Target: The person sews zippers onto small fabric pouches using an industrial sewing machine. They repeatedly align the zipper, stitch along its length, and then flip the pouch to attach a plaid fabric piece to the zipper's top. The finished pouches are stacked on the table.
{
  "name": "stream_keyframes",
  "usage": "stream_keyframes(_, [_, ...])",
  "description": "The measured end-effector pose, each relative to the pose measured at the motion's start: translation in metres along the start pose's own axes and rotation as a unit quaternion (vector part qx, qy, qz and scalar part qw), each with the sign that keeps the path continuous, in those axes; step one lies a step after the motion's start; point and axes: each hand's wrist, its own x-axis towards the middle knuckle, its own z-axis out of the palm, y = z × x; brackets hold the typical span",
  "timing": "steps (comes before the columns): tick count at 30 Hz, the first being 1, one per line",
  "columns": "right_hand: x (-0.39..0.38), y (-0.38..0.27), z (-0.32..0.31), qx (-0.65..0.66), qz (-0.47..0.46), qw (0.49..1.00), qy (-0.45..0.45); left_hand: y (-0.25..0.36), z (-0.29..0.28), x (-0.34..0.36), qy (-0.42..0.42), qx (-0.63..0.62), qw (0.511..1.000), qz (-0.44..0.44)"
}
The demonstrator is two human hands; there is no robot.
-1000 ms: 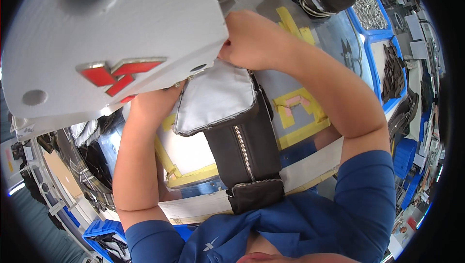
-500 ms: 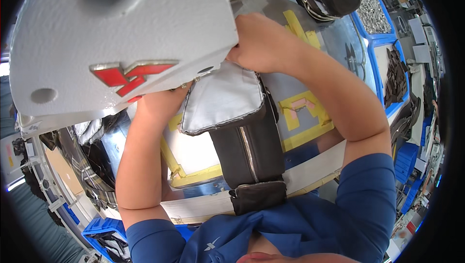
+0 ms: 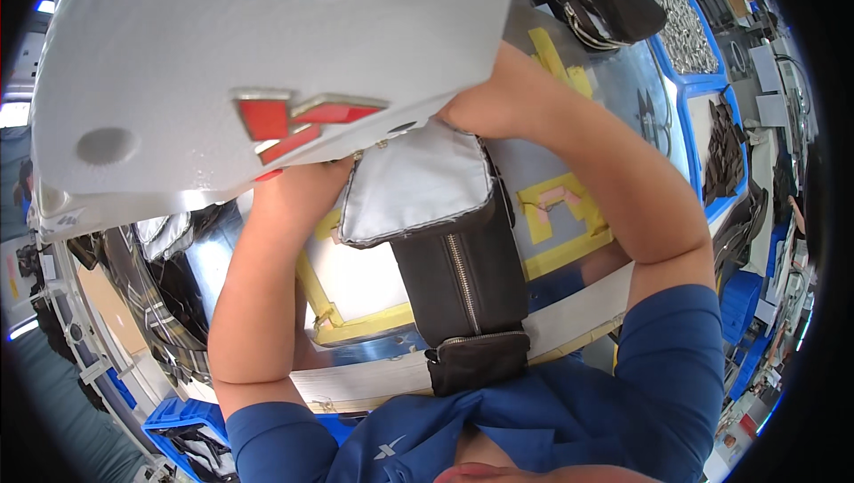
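Shows less of right hand (image 3: 485, 112) now, behind pale machine head (image 3: 205, 47); suggests viewpoint shift, little progress on black bag (image 3: 431, 292) beside left hand (image 3: 313, 185); cannot tell either grip.

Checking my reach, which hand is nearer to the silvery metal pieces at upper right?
Right. The right hand is below and left of the silvery metal pieces; the left hand is farther left and lower.
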Motion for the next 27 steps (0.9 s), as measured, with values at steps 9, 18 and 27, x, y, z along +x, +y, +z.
stream_keyframes(9, [-0.005,0.012,0.002,0.018,-0.015,1.000,0.018,0.073,-0.077,-0.043,-0.176,0.123,0.975,0.061])
stream_keyframes(18, [-0.003,0.013,-0.002,0.026,-0.053,0.998,0.013,0.067,-0.044,-0.033,-0.172,-0.029,0.948,0.265])
stream_keyframes(27, [-0.005,0.004,-0.001,-0.019,-0.036,0.999,0.023,0.068,-0.037,-0.035,-0.172,0.038,0.940,0.293])
